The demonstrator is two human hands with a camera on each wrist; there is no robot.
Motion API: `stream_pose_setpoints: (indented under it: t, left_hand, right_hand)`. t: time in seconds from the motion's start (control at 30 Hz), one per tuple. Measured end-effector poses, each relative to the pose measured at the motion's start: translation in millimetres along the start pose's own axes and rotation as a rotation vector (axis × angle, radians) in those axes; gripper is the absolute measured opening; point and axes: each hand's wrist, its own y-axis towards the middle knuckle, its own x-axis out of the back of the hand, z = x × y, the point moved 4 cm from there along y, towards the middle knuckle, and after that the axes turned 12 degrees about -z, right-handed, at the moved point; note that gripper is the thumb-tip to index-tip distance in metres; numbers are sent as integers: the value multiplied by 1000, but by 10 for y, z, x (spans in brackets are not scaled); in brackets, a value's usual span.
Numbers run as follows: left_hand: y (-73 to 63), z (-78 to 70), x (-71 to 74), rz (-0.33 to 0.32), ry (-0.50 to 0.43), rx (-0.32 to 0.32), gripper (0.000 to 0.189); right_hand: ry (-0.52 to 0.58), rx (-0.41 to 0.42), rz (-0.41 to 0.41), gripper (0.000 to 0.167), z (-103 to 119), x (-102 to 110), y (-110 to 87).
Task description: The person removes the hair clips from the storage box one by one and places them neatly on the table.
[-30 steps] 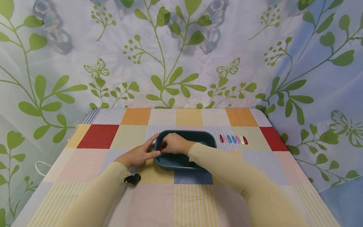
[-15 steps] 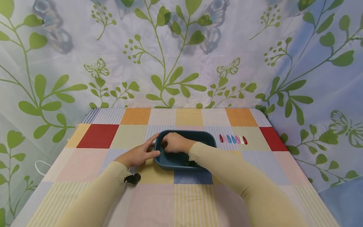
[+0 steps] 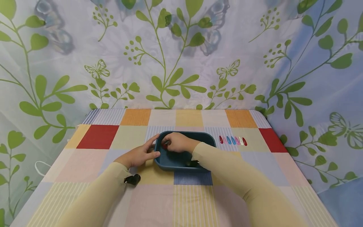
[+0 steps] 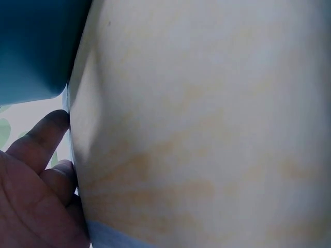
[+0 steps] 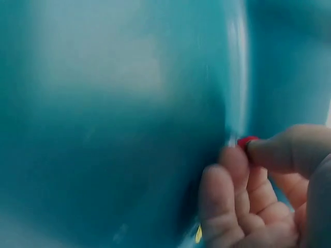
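A dark blue plastic bin (image 3: 181, 159) stands on the table. My right hand (image 3: 179, 142) is inside its left end. In the right wrist view, the thumb and forefinger of that right hand (image 5: 264, 191) pinch a small red hair clip (image 5: 247, 141), mostly covered by the fingertips. A bit of something yellow (image 5: 198, 233) shows below the fingers. My left hand (image 3: 139, 155) rests against the bin's left end, thumb and fingers spread and fairly straight. In the left wrist view, the left fingers (image 4: 39, 139) are just below the bin's outer wall (image 4: 36, 51).
Right of the bin lies a row of several snap hair clips (image 3: 233, 140) in red, pink, blue and white. A patchwork cloth (image 3: 158, 201) covers the table. A leaf-print curtain (image 3: 181, 56) hangs behind it. A white cable loop (image 3: 39, 168) is at the left edge.
My right hand has shifted slightly to the right inside the bin. Something red at its fingertips, hidden half a second ago, shows again. The left hand stays in place.
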Motion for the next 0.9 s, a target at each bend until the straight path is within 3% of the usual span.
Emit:
stream_pose_setpoints:
  t: [0.27, 0.6, 0.9]
  left_hand:
    - [7, -21, -9, 1, -3, -1, 86]
    - [23, -12, -15, -8, 30, 5, 87]
    - [14, -7, -9, -11, 31, 1, 89]
  right_hand:
    - [215, -73, 47, 50, -60, 200, -150]
    - [371, -106, -71, 46, -174, 579, -332]
    - [425, -143, -149, 44, -300, 828, -539]
